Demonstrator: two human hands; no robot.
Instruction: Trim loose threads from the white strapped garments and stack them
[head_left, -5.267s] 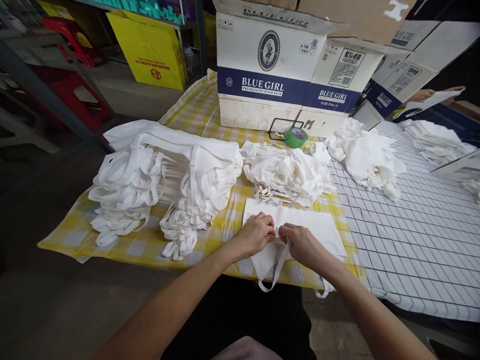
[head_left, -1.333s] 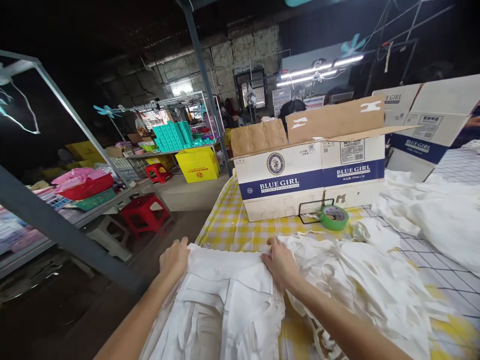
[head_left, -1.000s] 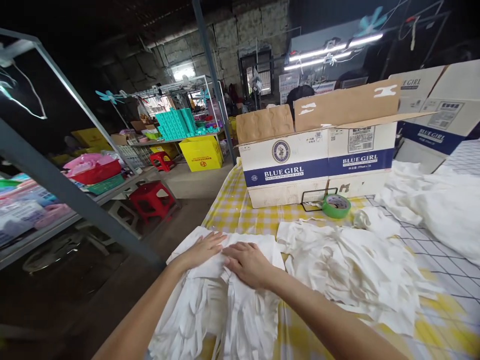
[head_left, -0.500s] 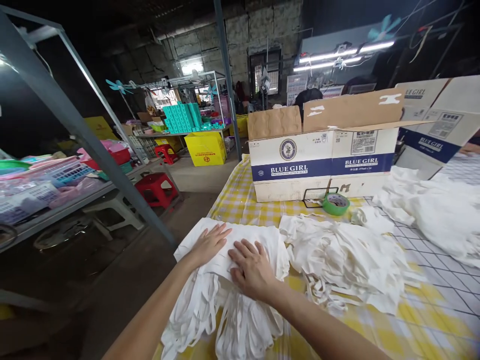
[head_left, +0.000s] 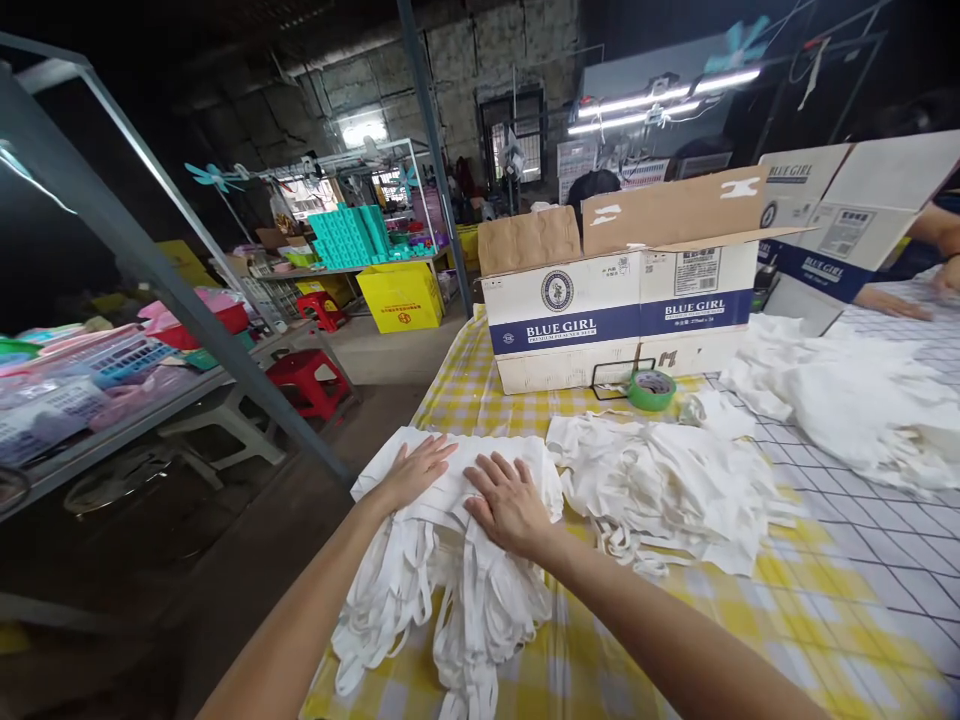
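Note:
A stack of white cloth pieces with long straps lies on the yellow checked tablecloth in front of me. My left hand rests flat on the stack's left part, fingers stretched out. On its right part lies my right hand, palm down with the fingers spread. Looped straps hang from the stack's near side in two bunches. Just right of it is a looser, crumpled heap of the same white cloth, touched by neither hand.
Behind the heap stand a Blue Girl beer carton, a roll of green tape and a black wire stand. More white cloth lies at right, near another person's hand. A grey metal post slants at left.
Both hands stay flat on the stack, with the right hand's fingers slightly shifted. The view has turned a little to the right, and another person's arms now show more behind the far carton.

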